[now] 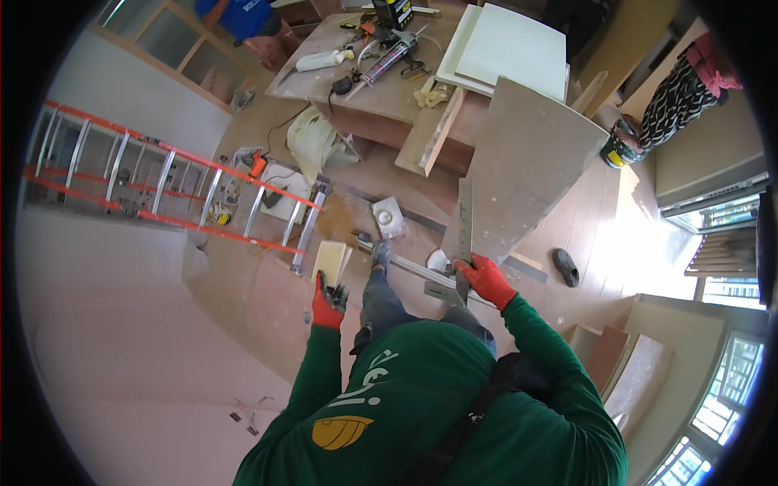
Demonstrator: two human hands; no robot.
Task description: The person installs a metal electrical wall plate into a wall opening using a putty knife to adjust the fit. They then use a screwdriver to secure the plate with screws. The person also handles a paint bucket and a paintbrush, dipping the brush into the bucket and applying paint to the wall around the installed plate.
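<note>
Beside the orange ladder [194, 157], near its foot, the left hand [328, 304] has its grip closed on pale flat pieces [330, 261]. Well to the right of this ladder, the right hand [489, 282] has its grip closed around a metal square [465, 217]. Farther than the ladder, and also to its right, a worktop [389, 104] carries white panels [519, 44].

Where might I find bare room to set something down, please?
The floor looks bare between the dark shoe and large grey-brown board, and left of the left hand. The workbench is crowded around the sealant tube.
</note>
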